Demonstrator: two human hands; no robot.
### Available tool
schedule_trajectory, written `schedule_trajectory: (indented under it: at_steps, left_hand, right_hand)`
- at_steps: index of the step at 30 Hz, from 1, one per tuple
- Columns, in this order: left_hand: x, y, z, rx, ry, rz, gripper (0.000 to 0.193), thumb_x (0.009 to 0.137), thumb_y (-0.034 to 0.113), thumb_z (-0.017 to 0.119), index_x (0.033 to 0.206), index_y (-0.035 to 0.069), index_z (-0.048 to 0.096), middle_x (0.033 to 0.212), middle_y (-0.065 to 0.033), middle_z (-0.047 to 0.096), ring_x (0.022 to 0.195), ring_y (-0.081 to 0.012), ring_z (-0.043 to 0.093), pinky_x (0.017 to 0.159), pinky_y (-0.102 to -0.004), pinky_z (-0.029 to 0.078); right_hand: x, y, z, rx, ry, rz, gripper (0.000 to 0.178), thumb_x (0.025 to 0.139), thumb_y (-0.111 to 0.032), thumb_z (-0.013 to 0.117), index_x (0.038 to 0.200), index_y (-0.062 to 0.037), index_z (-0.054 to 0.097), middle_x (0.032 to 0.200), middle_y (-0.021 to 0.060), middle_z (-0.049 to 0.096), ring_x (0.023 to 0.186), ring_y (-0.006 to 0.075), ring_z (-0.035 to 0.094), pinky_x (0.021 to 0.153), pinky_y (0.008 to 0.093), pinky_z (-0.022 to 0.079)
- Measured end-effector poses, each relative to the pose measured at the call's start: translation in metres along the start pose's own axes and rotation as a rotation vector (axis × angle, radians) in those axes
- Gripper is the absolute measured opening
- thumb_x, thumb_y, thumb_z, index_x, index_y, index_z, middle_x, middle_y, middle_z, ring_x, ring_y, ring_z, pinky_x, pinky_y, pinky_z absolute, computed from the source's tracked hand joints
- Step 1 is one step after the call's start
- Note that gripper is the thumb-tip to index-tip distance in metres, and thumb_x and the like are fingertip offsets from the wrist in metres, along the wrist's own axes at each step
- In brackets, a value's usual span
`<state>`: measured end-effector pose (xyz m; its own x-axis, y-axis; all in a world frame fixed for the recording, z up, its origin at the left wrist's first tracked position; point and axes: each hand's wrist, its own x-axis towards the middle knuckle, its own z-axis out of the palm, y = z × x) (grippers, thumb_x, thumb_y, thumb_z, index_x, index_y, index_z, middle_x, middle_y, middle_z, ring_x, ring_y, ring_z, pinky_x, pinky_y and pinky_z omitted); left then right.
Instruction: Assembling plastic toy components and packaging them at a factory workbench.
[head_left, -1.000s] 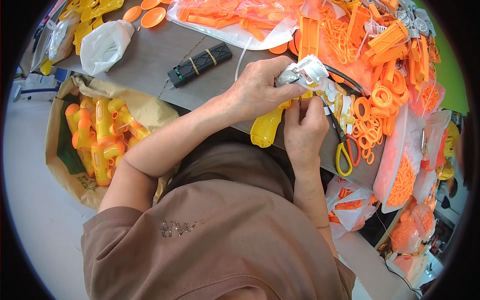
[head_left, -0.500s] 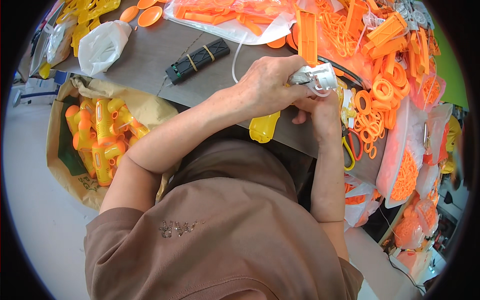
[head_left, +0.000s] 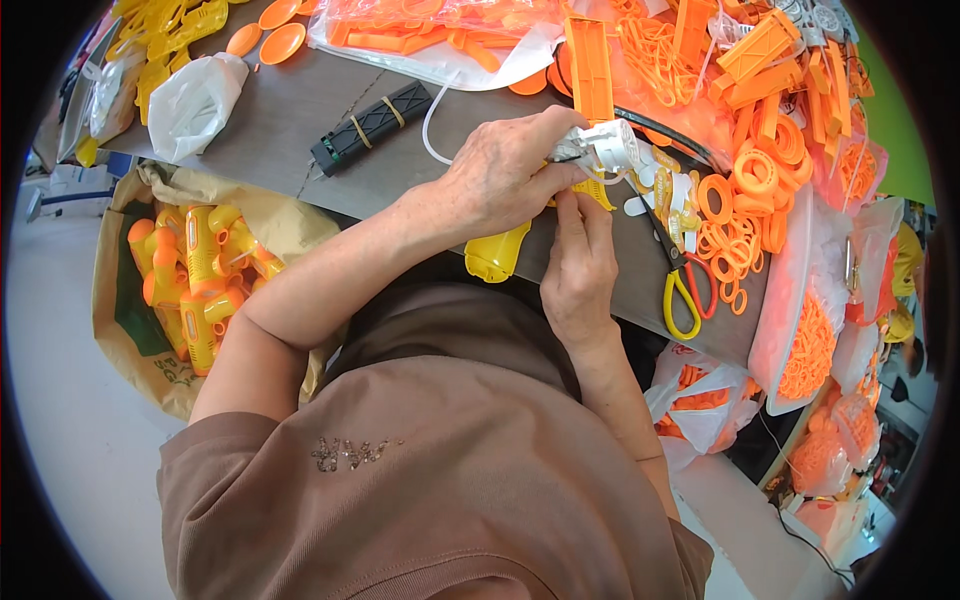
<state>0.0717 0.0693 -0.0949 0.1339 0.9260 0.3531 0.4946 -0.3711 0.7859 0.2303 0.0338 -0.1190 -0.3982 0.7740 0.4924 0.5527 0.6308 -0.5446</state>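
Observation:
My left hand is closed around a white plastic mechanism, whose round end juts out past the fingers. A clear tube loops out behind that hand. Beneath the left palm a yellow plastic shell hangs over the table edge. With fingertips pinched, my right hand meets a yellow edge just under the mechanism. Whether both yellow portions are one piece is hidden by the left hand. Scissors with red and yellow handles lie right of the right hand.
Orange rings and an upright orange part crowd the table's right side. A black bar with rubber bands and a white bag lie to the left. A paper sack of yellow-orange parts stands below left.
My right hand has come down and left from the white mechanism to the yellow edge. The left hand, with the mechanism and yellow shell, has shifted slightly left. More of the scissors shows.

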Motion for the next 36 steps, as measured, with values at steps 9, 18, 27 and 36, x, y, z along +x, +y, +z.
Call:
schedule_trajectory:
  at_steps: [9, 18, 27, 36]
  left_hand:
    - [0.002, -0.006, -0.007, 0.055, -0.069, 0.064, 0.037, 0.080, 0.020, 0.068, 0.109, 0.004, 0.053, 0.085, -0.0151, 0.064, 0.078, -0.0365, 0.063, 0.066, -0.0443, 0.049]
    - [0.001, 0.016, -0.026, 0.236, -0.013, 0.148, 0.042, 0.075, 0.015, 0.071, 0.110, 0.004, 0.050, 0.091, -0.0160, 0.061, 0.077, -0.0365, 0.063, 0.063, -0.0442, 0.049]
    - [-0.022, 0.038, -0.041, 0.191, -0.271, 0.321, 0.026, 0.074, 0.007, 0.063, 0.099, 0.006, 0.056, 0.079, -0.0083, 0.059, 0.068, -0.0307, 0.063, 0.054, -0.0417, 0.049]
    - [0.105, 0.003, -0.020, 0.738, -0.370, 0.720, 0.037, 0.071, 0.004, 0.066, 0.107, 0.012, 0.065, 0.106, -0.0008, 0.060, 0.111, -0.0199, 0.050, 0.103, -0.0418, 0.032]
  right_hand:
    - [0.015, -0.003, -0.037, 0.508, -0.110, 0.449, 0.025, 0.088, 0.003, 0.053, 0.112, 0.0028, 0.060, 0.097, 0.0108, 0.057, 0.076, 0.0166, 0.058, 0.066, 0.0271, 0.049]
    - [0.045, 0.027, -0.019, 0.541, 0.061, 0.315, 0.037, 0.091, -0.007, 0.060, 0.125, 0.0011, 0.050, 0.110, 0.0053, 0.057, 0.093, 0.0099, 0.056, 0.080, 0.0239, 0.047]
    - [0.032, 0.042, -0.009, 1.123, 0.213, 0.473, 0.035, 0.096, -0.007, 0.051, 0.130, 0.0007, 0.047, 0.111, 0.0073, 0.058, 0.095, 0.0138, 0.057, 0.082, 0.0279, 0.048]
    - [0.030, 0.037, -0.010, 1.174, 0.205, 0.429, 0.039, 0.095, -0.007, 0.051, 0.133, 0.0000, 0.045, 0.119, 0.0095, 0.056, 0.104, 0.0163, 0.056, 0.087, 0.0309, 0.048]
